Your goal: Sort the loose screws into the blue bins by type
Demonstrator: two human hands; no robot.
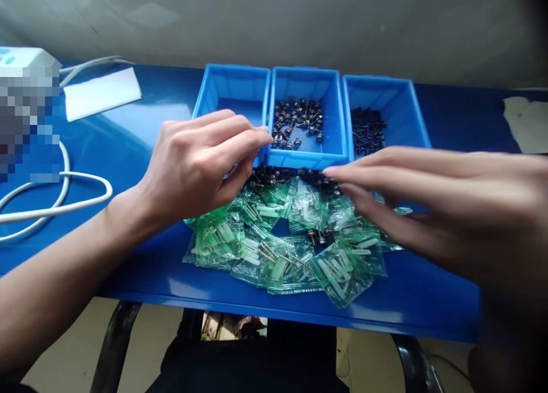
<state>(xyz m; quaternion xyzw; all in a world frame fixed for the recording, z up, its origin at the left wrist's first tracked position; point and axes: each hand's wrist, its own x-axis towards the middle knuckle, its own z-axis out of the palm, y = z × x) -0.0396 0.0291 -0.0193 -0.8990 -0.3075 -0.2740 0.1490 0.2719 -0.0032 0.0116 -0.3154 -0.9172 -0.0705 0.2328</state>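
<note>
Blue bench (141,267) w/ 3 blue plastic bins in a row. Left bin (233,82) partly behind the L hand; middle bin (306,79) holds short dark screws (297,119); right bin (377,85) holds longer dark screws (367,132). In front, clear green bags (278,256) w/ white parts + metal pins, loose dark screw heap (274,176) along their top edge. L hand (201,165) bunched at middle bin's front corner, can't tell if holding anything; R hand (428,205) open, fingers out, tips just above heap, nothing seen held.
</note>
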